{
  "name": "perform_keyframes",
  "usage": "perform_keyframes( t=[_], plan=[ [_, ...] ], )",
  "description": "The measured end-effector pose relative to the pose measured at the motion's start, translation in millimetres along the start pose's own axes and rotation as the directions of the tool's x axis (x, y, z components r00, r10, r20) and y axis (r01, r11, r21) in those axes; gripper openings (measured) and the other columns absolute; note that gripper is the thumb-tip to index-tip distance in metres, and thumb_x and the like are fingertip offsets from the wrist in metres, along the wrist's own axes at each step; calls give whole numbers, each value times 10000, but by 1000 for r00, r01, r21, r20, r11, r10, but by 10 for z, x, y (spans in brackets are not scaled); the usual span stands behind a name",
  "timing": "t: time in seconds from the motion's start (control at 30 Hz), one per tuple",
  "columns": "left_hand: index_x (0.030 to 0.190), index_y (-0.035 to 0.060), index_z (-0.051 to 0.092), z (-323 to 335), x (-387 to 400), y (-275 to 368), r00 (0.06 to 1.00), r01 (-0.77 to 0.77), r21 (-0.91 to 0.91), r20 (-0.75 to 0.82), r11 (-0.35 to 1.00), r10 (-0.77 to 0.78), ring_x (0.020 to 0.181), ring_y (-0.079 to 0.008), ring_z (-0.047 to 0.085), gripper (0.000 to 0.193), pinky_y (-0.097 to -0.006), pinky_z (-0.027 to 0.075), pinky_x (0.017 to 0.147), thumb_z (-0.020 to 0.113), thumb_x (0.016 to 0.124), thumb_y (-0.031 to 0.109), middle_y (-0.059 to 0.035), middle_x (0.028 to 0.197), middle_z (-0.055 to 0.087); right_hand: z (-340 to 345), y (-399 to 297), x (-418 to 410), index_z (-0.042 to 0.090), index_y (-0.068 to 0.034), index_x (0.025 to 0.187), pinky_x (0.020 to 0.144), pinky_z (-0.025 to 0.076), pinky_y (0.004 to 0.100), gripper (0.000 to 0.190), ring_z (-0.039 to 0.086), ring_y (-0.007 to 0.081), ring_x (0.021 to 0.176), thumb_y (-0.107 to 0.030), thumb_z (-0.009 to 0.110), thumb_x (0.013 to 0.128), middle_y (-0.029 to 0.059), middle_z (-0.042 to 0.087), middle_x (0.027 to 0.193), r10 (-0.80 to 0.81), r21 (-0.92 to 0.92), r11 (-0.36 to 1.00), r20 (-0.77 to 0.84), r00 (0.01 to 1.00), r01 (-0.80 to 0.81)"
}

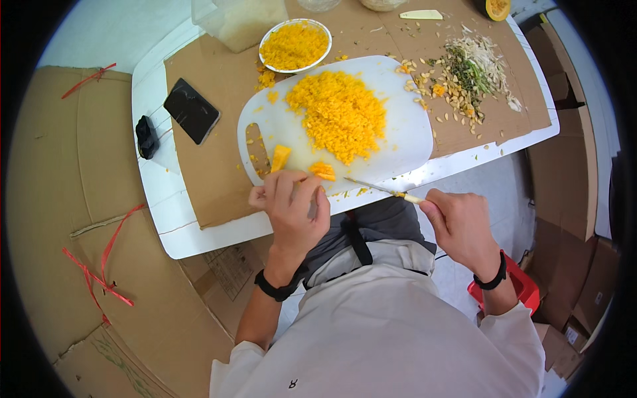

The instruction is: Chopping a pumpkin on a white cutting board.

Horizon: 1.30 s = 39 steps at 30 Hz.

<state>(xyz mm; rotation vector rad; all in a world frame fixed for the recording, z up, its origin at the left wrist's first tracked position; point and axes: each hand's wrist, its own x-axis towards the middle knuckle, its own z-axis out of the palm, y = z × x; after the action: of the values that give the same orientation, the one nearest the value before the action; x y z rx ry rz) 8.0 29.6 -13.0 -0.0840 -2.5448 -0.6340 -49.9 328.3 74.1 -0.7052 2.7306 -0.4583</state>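
Note:
My left hand (297, 206) hovers over the near edge of a white plastic cutting board (405, 107), fingers bent and thumb apart. Its fingertips are close to a partly sliced chunk of orange pumpkin (322, 170); whether they touch it is hard to tell. Beside it lies a second pumpkin piece (280, 158), near the board's handle slot. My right hand (455, 224) grips a knife with a pale handle (412, 198), its thin blade pointing left over the board's near edge. A large heap of finely chopped pumpkin (343, 117) covers the middle of the board.
Behind the board stands a white bowl of chopped pumpkin (294, 46) next to a translucent plastic container (241, 25). Seeds and shredded peelings (470, 69) lie on the cardboard at right. A phone (192, 110) and a black object (146, 137) are at left; a cut pumpkin (496, 8) is far right.

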Motion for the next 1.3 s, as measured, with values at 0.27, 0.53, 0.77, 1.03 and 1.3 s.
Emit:
perform_keyframes(
  t=[0.27,0.53,0.77,1.03,1.3],
  plan=[
    [1078,148,789,-144,297,-18,985,-28,75,174,997,15,1242,-292,561,255,-520,287,997,862,836,177,-16,1250,663,175,-100,-67,631,-21,874,593,441,544,425,620,481,667,-304,540,1178,232,617,697,150,512,847,27,988,-142],
    [1039,139,775,-49,137,87,996,42,114,69,993,-50,1216,-278,573,239,-505,291,995,884,830,179,-16,1206,683,449,-446,-9,642,-39,987,585,455,547,322,638,465,640,-272,530,1178,203,633,677,122,495,864,-23,992,-95],
    [1043,131,783,13,46,81,996,78,48,-37,996,-76,1139,-258,605,240,-459,309,967,875,823,101,11,1106,712,532,-525,33,640,-41,994,566,460,547,313,634,457,603,-276,537,1174,195,654,678,137,411,906,-62,989,-100],
    [1037,141,792,85,-5,37,999,26,34,-27,999,-25,1130,-238,613,191,-473,303,937,854,864,89,31,1096,699,631,-626,34,595,-50,938,515,469,530,312,632,430,558,-264,558,1163,172,656,666,62,359,933,-82,995,-29],
    [1037,142,804,94,-22,29,1000,19,43,-21,999,-18,1125,-233,617,192,-478,301,937,858,860,90,37,1099,699,715,-671,59,595,-52,909,500,472,503,308,628,390,531,-253,602,1141,149,640,677,48,285,958,-181,982,5]
  ],
)
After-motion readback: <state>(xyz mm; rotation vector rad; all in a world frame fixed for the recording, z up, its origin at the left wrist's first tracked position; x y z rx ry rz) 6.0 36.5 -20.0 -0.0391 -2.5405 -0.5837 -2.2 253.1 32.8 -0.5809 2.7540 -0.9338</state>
